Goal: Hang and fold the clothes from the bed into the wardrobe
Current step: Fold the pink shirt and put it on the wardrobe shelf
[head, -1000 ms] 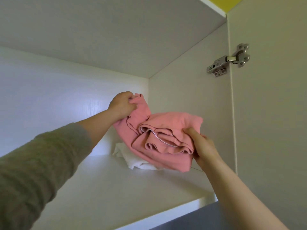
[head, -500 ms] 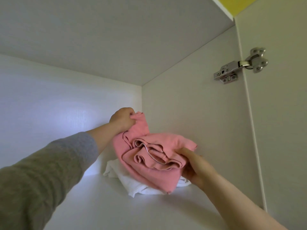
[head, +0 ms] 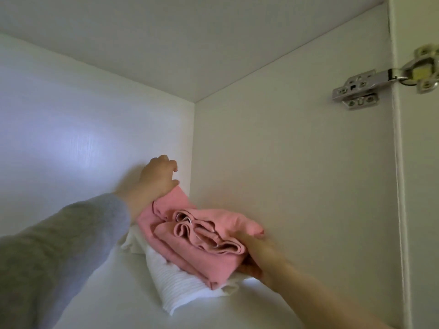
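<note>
While right hand (head: 257, 258) pinches the pink garment (head: 209, 261), left hand (head: 158, 179) seems loosely curled.

The pink garment (head: 209, 236), held in the air a second ago, has come down and now lies on the folded white garment (head: 180, 288), covering most of it; white cloth shows only at its 7 o'clock side. The left hand (head: 159, 179) has let go of the far corner it pinched: it sits at the garment's 11 o'clock, fingers loosely curled and off the cloth, only its heel touching. The right hand (head: 256, 257) has sunk with the load at 4 o'clock. The view has pushed in, so the hinge (head: 380, 86) has slid toward 2 o'clock.
</note>
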`<act>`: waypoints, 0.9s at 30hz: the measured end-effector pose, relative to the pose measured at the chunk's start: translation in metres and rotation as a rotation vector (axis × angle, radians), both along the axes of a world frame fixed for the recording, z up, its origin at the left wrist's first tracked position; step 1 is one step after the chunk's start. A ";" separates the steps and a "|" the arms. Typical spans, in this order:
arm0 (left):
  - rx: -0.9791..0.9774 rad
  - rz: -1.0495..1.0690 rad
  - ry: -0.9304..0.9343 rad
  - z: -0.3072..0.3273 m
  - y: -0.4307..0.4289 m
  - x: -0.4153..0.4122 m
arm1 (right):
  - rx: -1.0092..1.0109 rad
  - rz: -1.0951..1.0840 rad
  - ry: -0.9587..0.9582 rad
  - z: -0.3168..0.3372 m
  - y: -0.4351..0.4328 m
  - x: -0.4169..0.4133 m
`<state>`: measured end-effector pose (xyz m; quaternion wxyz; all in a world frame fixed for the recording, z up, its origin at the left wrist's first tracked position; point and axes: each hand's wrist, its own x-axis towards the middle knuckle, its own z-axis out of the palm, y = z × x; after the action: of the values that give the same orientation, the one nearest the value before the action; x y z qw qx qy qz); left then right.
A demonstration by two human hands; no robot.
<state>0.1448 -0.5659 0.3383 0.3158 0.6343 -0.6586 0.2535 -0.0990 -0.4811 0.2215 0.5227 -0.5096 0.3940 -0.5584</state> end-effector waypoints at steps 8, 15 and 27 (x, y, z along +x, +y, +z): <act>-0.063 -0.263 0.378 -0.043 -0.003 0.000 | 0.041 0.075 -0.068 -0.003 -0.008 -0.004; 0.176 0.003 0.289 -0.063 0.035 0.033 | -0.089 -0.130 0.345 0.010 -0.007 -0.015; 0.776 -0.017 0.773 -0.075 0.050 0.047 | -0.633 -0.401 1.305 0.075 -0.026 -0.004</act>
<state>0.1921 -0.5162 0.2630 0.2797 0.7459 -0.5447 -0.2621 -0.1028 -0.5073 0.2960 -0.1003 -0.7814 0.5297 -0.3142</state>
